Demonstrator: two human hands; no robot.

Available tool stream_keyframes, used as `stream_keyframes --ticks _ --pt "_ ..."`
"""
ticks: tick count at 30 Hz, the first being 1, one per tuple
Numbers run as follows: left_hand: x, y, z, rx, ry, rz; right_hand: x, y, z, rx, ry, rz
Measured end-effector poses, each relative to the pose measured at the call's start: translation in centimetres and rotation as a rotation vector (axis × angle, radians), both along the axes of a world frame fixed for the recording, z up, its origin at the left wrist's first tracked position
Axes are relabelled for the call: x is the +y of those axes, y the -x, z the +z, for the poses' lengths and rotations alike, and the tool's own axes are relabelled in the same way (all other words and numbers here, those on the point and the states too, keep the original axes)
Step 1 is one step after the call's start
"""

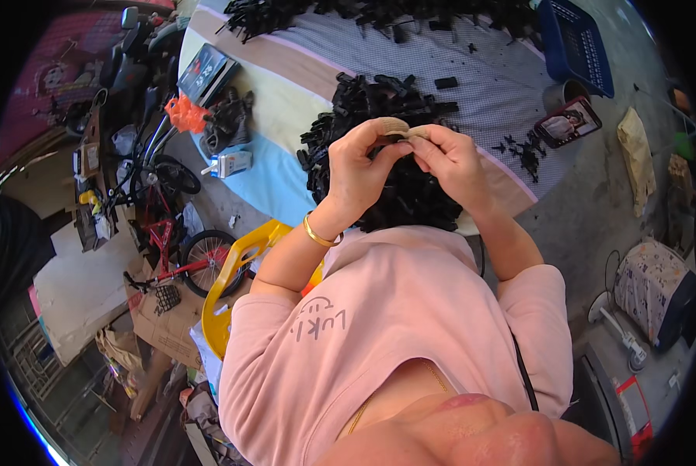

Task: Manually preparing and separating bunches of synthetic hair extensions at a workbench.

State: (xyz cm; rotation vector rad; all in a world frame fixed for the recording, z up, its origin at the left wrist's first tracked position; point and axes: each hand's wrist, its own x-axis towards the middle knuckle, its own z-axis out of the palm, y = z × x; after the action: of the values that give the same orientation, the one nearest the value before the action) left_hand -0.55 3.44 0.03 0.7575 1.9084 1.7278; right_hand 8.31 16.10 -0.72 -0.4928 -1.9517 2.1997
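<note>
My left hand [362,161] and my right hand [453,161] meet above a heap of small black plastic parts [410,203]. Thumbs and index fingers of both are pinched together, tip to tip. Beige wrapping covers the fingertips. Whatever lies between them is too small and too hidden to name. A gold bangle [320,233] circles my left wrist. The heap sits close in front of my body on a large patterned cloth [286,116]. Off to the right on the cloth are tiny black pieces [524,153].
A phone with a lit screen [568,123] leans by a round container [565,95]. Beyond it is a blue basket [577,46]. More black parts [379,14] lie at the far edge. Left are an orange bag [186,114], a red bicycle [178,268] and a yellow plastic chair [235,268].
</note>
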Motion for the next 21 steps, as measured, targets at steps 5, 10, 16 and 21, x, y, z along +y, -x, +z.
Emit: stream_keyframes --ticks 5,10,16,21 --pt "-0.1 -0.5 -0.4 0.307 0.058 0.057 0.0 -0.1 -0.2 -0.095 0.148 0.045" --pt "-0.1 -0.5 -1.1 0.096 0.007 0.032 0.2 -0.2 -0.3 -0.062 0.174 0.051" --pt "0.7 -0.3 -0.7 -0.297 -0.089 -0.064 0.8 -1.4 -0.9 -0.003 -0.001 -0.004" --pt "0.4 -0.7 -0.9 -0.296 -0.070 -0.064 0.7 -1.4 -0.6 -0.025 -0.033 0.014"
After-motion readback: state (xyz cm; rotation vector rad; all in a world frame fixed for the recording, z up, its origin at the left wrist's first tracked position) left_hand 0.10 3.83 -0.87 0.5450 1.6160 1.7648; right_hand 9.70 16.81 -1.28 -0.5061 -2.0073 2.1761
